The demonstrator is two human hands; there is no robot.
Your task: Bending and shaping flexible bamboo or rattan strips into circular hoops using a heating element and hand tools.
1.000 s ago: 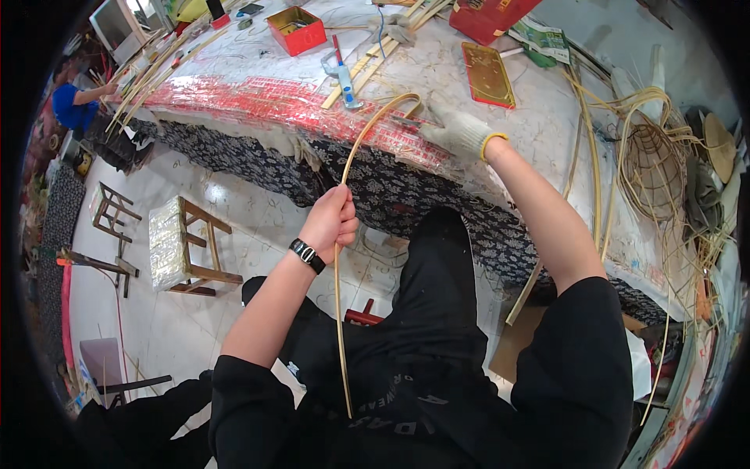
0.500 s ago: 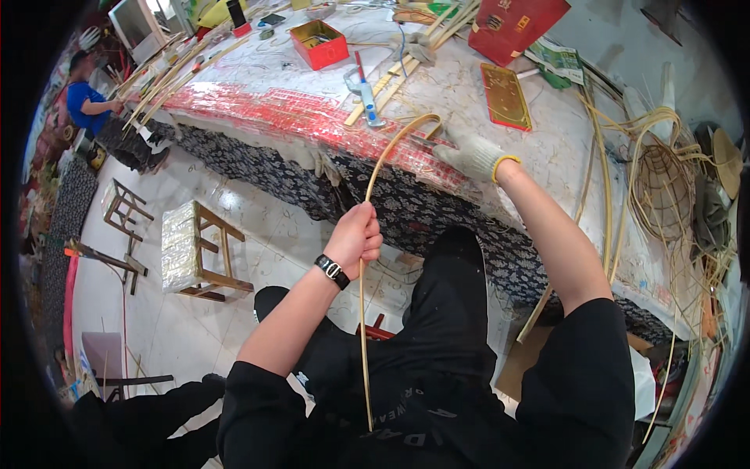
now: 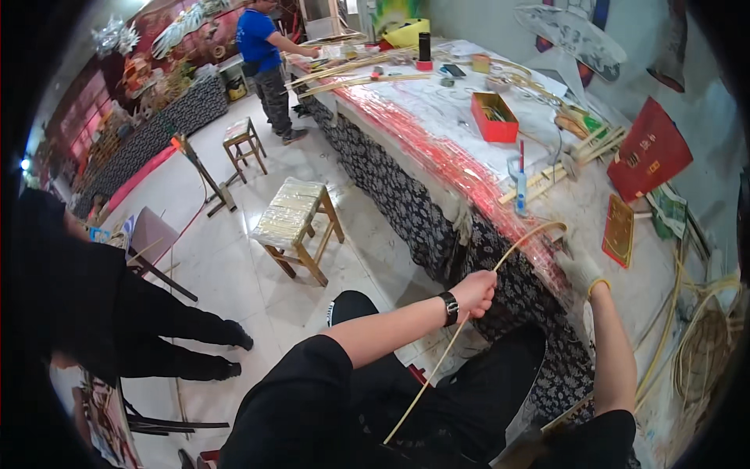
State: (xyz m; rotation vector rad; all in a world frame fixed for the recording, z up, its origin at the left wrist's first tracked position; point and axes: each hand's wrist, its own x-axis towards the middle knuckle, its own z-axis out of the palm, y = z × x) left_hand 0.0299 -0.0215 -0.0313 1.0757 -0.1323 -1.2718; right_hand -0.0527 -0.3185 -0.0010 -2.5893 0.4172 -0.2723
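A thin, pale bamboo strip (image 3: 517,243) runs from over my lap up to the table edge, where its far end bends over in a curve. My left hand (image 3: 475,294), bare with a black watch at the wrist, is closed in a fist around the middle of the strip. At the table's edge, my right hand (image 3: 580,272) wears a whitish work glove with a yellow cuff. It is beside the curved end and appears closed on it, though the fingertips are partly hidden. A blue and white glue gun (image 3: 521,195) with a red stick lies close by on the table.
On the long table (image 3: 539,148) are a red open box (image 3: 494,119), a red and gold tray (image 3: 619,230) and several bamboo strips. A woven basket frame (image 3: 707,344) is at the right. Stools (image 3: 289,215) stand left. One person (image 3: 266,47) works farther off; another (image 3: 156,313) stands near.
The view has swung left, so the table and both hands appear farther right. Both hands keep their places on the strip. The near person at the left now shows more fully.
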